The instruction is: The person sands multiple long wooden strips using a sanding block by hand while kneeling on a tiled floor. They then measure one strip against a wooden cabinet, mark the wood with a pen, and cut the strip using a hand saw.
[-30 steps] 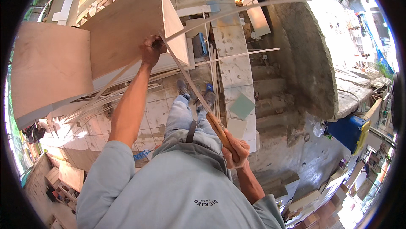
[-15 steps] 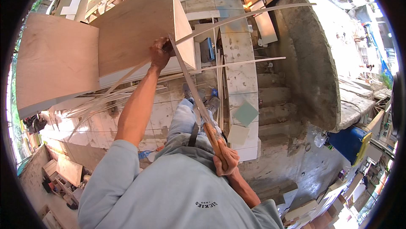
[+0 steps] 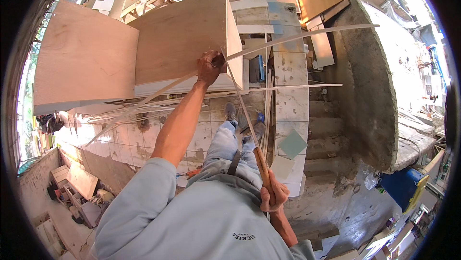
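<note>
My right hand (image 3: 274, 193) is wrapped round the wooden handle (image 3: 263, 171) of a handsaw, low in front of my body. The saw's thin blade (image 3: 243, 104) slants up and away, seen almost edge-on. Near its far end it crosses a long, thin wooden strip (image 3: 297, 36) beside the corner of a plywood box (image 3: 185, 32). My left hand (image 3: 209, 68) closes round that strip just left of the blade, against the box. The strip reaches far past the box to the right and down to the left. My left fingertips are partly hidden.
Several thin strips (image 3: 129, 116) lie on the tiled floor beneath the box. Another strip (image 3: 307, 86) juts right over concrete steps (image 3: 324, 125). A concrete wall (image 3: 370, 82) rises beyond the steps. Two square tiles, one green (image 3: 293, 144), lie near my feet.
The view has shifted, so the scene sits further right and lower. The saw blade looks narrower, turned more edge-on. Both hands keep their holds on the strip and the saw.
</note>
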The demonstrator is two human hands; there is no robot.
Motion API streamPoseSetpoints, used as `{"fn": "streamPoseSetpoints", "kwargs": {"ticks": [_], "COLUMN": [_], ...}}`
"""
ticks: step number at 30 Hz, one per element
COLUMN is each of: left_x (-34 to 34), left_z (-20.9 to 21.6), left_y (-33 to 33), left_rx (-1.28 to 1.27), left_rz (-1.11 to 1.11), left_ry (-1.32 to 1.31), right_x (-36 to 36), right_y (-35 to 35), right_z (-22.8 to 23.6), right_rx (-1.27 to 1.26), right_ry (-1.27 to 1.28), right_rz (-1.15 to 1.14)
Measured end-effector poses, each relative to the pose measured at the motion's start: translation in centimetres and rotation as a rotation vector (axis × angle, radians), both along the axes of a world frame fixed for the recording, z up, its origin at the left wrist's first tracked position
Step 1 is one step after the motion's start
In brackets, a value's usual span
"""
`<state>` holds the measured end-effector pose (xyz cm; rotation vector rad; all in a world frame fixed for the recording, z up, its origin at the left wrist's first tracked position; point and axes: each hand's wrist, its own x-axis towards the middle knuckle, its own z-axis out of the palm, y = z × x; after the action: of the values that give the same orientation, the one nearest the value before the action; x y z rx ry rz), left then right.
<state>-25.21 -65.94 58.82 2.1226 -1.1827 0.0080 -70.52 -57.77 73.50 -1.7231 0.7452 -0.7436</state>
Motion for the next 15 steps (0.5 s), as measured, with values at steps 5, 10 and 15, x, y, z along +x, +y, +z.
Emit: {"fn": "streamPoseSetpoints", "kwargs": {"ticks": [5,10,15], "left_x": [0.8,0.9,-1.1], "left_z": [-1.0,-1.0,1.6], "left_y": [0.4,0.3,-0.6], "left_rx": [-0.073,-0.069,-0.082], "left_rz": [-0.034,-0.012,-0.01], "left_ry": [0.06,0.16,0.061], "right_x": [-0.1,-0.9,-2.0], "right_y": [-0.1,-0.5,0.1], "right_z": [-0.1,-3.3,-3.7], "right_rx": [-0.099,-0.218,-0.051], "right_ry": [-0.027,-0.085,-0.051], "right_rz": [0.046,0.065,-0.017]}}
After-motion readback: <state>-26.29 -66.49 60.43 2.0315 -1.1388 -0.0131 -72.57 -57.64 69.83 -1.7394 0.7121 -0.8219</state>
